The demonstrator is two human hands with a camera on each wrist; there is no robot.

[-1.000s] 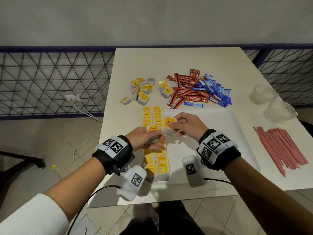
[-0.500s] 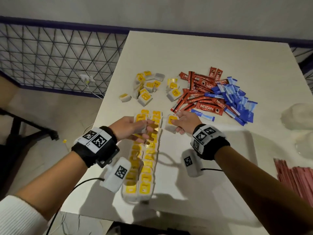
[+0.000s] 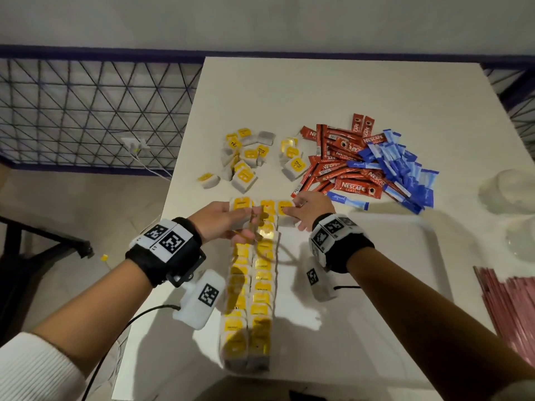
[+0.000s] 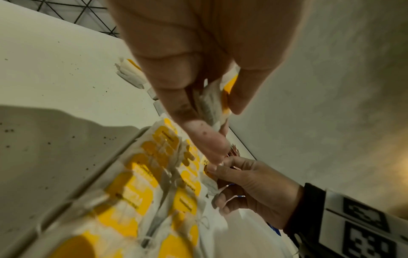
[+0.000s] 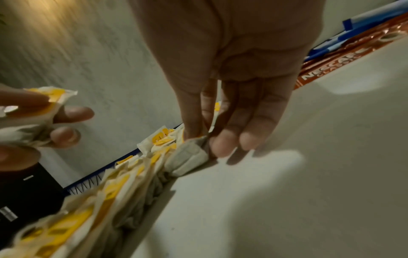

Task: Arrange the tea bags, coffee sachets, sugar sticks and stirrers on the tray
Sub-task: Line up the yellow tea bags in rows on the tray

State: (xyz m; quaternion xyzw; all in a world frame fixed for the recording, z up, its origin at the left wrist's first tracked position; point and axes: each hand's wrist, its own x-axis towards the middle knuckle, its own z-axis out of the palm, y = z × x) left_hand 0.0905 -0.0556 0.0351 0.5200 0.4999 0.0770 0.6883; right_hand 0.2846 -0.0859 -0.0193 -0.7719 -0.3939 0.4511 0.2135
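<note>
2 long rows of yellow-tagged tea bags (image 3: 252, 287) run down the left edge of the white tray (image 3: 405, 285), from its far-left corner back toward the near rim. Left hand (image 3: 223, 221) sits at the top of the rows around 11 o'clock, thumb and fingers pinching 1 tea bag (image 4: 213, 103) just above the lineup. Right hand (image 3: 311, 208) is right beside it at 12 o'clock, pinching another tea bag (image 5: 187, 157) down at the far end of the right-hand row, its other fingers fairly straight and touching the tray floor.

Loose tea bags (image 3: 246, 160) are still heaped on the table (image 3: 318, 91) past the tray's far edge, around 11 o'clock. Red coffee sachets (image 3: 341, 160) and blue sugar sticks (image 3: 399, 166) are piled at 1 o'clock, overlapping each other, the nearest ones just beyond the right hand. Pink stirrers (image 3: 512, 308) lie off the tray's right edge at 3 o'clock.

Most of the tray right of the rows is bare, so plenty of room there. Table's far half is open too.
</note>
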